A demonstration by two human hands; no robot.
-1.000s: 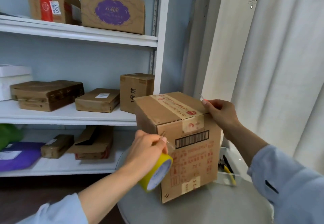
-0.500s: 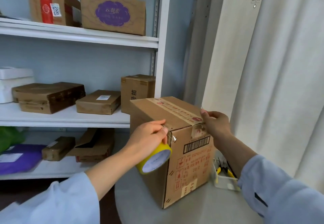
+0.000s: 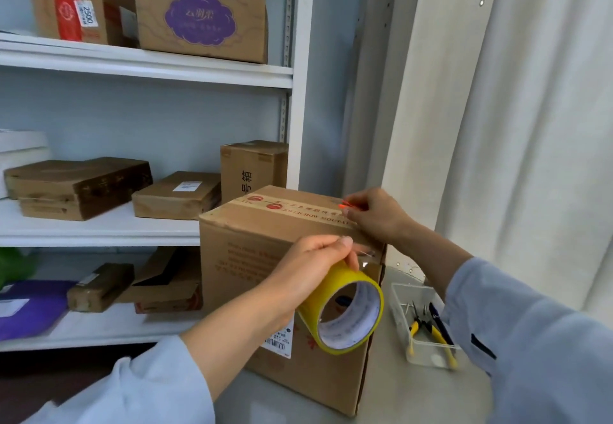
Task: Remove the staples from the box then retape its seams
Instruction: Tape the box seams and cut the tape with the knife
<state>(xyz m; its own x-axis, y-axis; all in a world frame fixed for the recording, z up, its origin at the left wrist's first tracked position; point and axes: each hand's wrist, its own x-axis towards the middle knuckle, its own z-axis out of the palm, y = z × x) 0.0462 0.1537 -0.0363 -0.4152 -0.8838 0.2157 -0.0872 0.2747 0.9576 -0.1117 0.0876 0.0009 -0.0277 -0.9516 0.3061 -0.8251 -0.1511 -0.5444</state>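
Observation:
A brown cardboard box [image 3: 252, 257] stands upright on a pale round table [image 3: 414, 393], with printed tape running along its top seam. My left hand [image 3: 308, 267] grips a yellow roll of clear tape [image 3: 335, 282] in front of the box's upper right corner. A short stretch of clear tape [image 3: 365, 254] runs from the roll up to that corner. My right hand [image 3: 378, 216] rests on the right end of the box top, fingers curled and pinching the tape's free end there. No staples can be made out on the box.
A clear plastic tray [image 3: 398, 294] with yellow-handled pliers [image 3: 431, 327] sits on the table right of the box. White shelves [image 3: 132, 227] with several cardboard boxes stand behind and to the left. A white curtain [image 3: 530, 124] hangs on the right.
The box has turned so a different side faces me. My left hand has carried the roll right to the upper right corner. My right hand has stayed on the box top's right end.

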